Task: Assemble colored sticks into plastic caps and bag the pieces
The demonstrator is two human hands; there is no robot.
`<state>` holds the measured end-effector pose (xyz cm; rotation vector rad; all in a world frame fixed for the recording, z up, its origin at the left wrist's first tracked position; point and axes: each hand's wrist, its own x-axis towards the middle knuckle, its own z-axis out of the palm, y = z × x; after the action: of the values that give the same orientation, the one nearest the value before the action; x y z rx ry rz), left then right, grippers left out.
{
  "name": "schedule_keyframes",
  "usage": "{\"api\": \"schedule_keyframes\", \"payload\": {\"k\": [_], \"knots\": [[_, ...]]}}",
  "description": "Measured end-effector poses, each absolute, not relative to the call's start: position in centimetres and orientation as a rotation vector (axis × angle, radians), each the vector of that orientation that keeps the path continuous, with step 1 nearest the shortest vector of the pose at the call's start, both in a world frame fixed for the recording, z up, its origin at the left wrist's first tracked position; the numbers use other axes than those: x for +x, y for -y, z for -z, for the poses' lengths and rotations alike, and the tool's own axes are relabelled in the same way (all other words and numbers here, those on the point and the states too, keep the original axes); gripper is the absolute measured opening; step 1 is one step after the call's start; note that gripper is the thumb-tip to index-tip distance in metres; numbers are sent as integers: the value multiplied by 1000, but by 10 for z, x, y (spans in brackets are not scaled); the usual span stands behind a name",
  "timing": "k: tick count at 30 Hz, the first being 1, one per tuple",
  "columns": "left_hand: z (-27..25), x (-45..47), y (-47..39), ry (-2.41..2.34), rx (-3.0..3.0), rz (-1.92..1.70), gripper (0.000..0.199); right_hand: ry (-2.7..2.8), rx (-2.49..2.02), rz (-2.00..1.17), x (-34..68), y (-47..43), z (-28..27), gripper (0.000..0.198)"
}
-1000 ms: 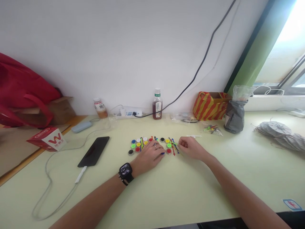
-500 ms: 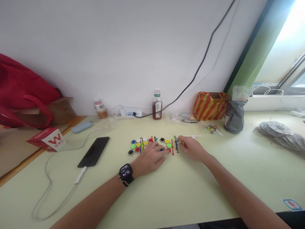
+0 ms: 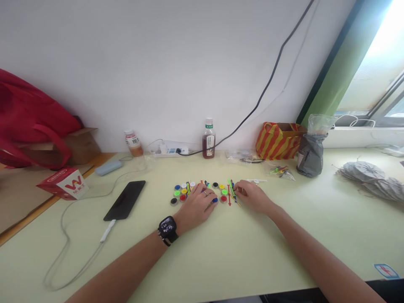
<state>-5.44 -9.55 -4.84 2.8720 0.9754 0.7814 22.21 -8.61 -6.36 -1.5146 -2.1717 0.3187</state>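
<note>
My left hand (image 3: 197,206), with a ring and a dark watch, bends its fingers over a group of small coloured discs. Its thumb and index finger close around a blue disc (image 3: 215,200) on the table; other pieces beneath the palm are hidden. My right hand (image 3: 252,195) pinches at a thin green arrow-shaped stick (image 3: 232,189), fingertips partly out of sight. This stick lies beside a red arrow (image 3: 229,198) and some blue ones. Between the hands are a red disc (image 3: 224,199) and a green disc (image 3: 224,192). A black disc (image 3: 174,201) sits at the left end.
A phone (image 3: 124,200) on a cable lies left, near a red-and-white box (image 3: 65,184). Along the wall stand a dark drink bottle (image 3: 208,141), a power strip (image 3: 172,151) and a striped bag (image 3: 277,141). A small bag of parts (image 3: 280,171) lies behind my right hand.
My left hand has drawn back slightly left with its index finger bent in, uncovering the red disc. My right fingers have brought the green stick down beside the other arrows.
</note>
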Motion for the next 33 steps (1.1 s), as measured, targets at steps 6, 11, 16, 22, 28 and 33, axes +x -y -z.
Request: {"api": "schedule_keyframes", "payload": {"k": [6,11,16,22,28,33], "knots": [[44,-53,99,-970,2805,-831,13,2189,-1456,-256,224,88,61,12],[44,-53,101,-968,2575,-910,6,2198,-1415,-119,229,89,52,14],[43,-51,102,-890,2365,-919,12,2242,-1445,-111,234,90,45,14],[44,-45,104,-901,2076,-1036,16,2256,-1616,-226,245,92,37,10],[46,-40,103,-930,1748,-1112,27,2227,-1638,-375,259,92,33,12],[51,-37,104,-940,1661,-1118,28,2092,-1541,-513,252,94,30,20]]}}
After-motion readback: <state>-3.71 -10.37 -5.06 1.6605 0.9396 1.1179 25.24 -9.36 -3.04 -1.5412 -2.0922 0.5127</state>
